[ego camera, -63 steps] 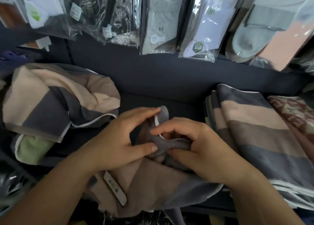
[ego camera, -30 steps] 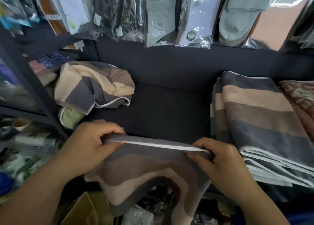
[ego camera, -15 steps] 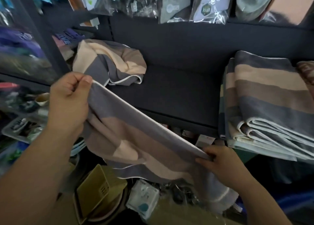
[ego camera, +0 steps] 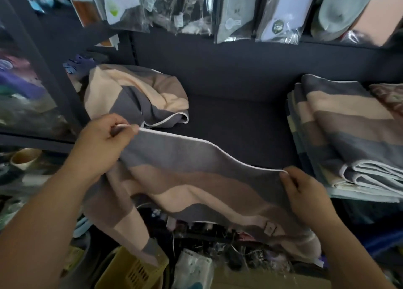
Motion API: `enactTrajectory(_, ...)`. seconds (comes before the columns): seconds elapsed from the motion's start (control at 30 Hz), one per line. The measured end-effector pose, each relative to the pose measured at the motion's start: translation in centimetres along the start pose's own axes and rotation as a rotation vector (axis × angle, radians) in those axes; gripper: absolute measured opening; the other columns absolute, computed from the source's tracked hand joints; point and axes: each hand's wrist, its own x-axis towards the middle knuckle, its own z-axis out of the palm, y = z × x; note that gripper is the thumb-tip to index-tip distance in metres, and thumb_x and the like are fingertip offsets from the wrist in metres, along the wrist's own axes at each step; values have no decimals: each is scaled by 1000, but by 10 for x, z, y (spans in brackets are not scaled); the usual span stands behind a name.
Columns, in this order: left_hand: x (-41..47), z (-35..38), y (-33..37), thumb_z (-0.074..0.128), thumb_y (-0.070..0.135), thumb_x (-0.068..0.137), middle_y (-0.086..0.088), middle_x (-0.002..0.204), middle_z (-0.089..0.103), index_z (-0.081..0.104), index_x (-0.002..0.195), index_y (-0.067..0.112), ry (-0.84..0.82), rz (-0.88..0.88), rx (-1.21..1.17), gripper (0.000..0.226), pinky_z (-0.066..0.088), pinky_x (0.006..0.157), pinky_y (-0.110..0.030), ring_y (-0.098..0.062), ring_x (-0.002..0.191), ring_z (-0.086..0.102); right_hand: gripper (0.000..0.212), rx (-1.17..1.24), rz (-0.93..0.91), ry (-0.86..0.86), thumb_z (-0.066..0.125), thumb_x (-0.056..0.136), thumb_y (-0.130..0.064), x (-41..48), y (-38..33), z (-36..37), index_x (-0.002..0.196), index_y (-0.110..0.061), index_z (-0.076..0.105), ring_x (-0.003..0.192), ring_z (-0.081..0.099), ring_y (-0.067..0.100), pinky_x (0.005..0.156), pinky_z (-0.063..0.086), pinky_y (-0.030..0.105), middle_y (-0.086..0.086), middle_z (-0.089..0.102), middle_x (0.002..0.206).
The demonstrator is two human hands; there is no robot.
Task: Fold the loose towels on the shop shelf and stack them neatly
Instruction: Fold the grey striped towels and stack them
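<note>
A striped towel (ego camera: 196,179) in grey, brown and peach hangs spread out in front of the dark shelf (ego camera: 235,123). My left hand (ego camera: 102,144) pinches its white-edged top corner at the left. The other top corner is pinched by my right hand (ego camera: 305,192), lower and to the right. A second loose striped towel (ego camera: 135,96) lies crumpled at the shelf's back left. A neat stack of folded striped towels (ego camera: 349,136) sits at the shelf's right end.
Packaged socks and slippers (ego camera: 235,9) hang on hooks above the shelf. A patterned reddish cloth (ego camera: 390,96) lies at the far right. Below the shelf are a yellow basket (ego camera: 130,269), packets and clutter. A dark shelf upright (ego camera: 50,70) stands at the left.
The bunched towel has been pulled open and stretched wide by its top edge between both hands. In the last half second my left hand came lower and the towel hangs flatter.
</note>
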Motion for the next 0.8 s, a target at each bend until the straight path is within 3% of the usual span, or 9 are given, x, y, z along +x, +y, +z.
enactTrajectory(0.07,15,-3,-11,87,39,75,6,76,70,71,84,23,-304,-31,169,24,50,67,-29,-6,74,64,20,-66,9,7,54,100,-34,6,-17,-7,89,-21,65,79,65,38,63,47,41,9,69,79)
enactTrajectory(0.13,27,-1,-16,89,39,73,9,73,70,72,81,26,-384,-23,225,23,49,66,-32,-12,76,67,21,-139,2,24,56,98,-38,13,-34,-16,85,-25,65,79,66,37,63,50,41,6,70,77)
enactTrajectory(0.2,36,1,-9,83,31,82,4,68,69,72,75,24,-282,42,170,15,50,66,-37,-19,72,66,20,-205,-19,53,58,97,-38,21,-51,-27,87,-25,69,81,68,36,65,51,41,6,73,81)
enactTrajectory(0.3,57,0,12,74,27,89,-5,76,68,73,83,18,-56,189,164,11,49,68,-40,-27,76,62,19,-275,-91,152,63,96,-38,43,-74,-50,95,-23,75,82,69,37,64,45,35,9,75,87)
enactTrajectory(0.43,105,-9,31,66,37,91,-9,76,65,69,83,12,212,351,245,27,49,68,-42,-32,77,60,23,-385,-186,254,59,94,-44,91,-100,-82,94,-26,74,83,66,40,63,43,37,13,73,89)
enactTrajectory(0.57,145,-7,48,66,27,93,-18,73,59,63,80,10,324,454,467,22,36,61,-38,-42,75,58,23,-426,-273,268,60,95,-45,148,-118,-96,96,-27,75,90,66,40,71,50,42,9,74,95)
enactTrajectory(0.67,169,2,58,66,19,91,-27,75,59,60,79,5,406,512,648,19,32,58,-41,-48,71,59,24,-477,-322,201,58,97,-46,190,-125,-94,100,-28,74,97,64,36,72,43,38,6,74,101)
enactTrajectory(0.8,197,22,48,69,15,89,-30,78,62,63,85,0,340,504,843,17,38,56,-43,-49,70,62,22,-446,-335,19,57,98,-47,241,-121,-65,97,-31,72,97,63,28,72,38,33,0,71,99)
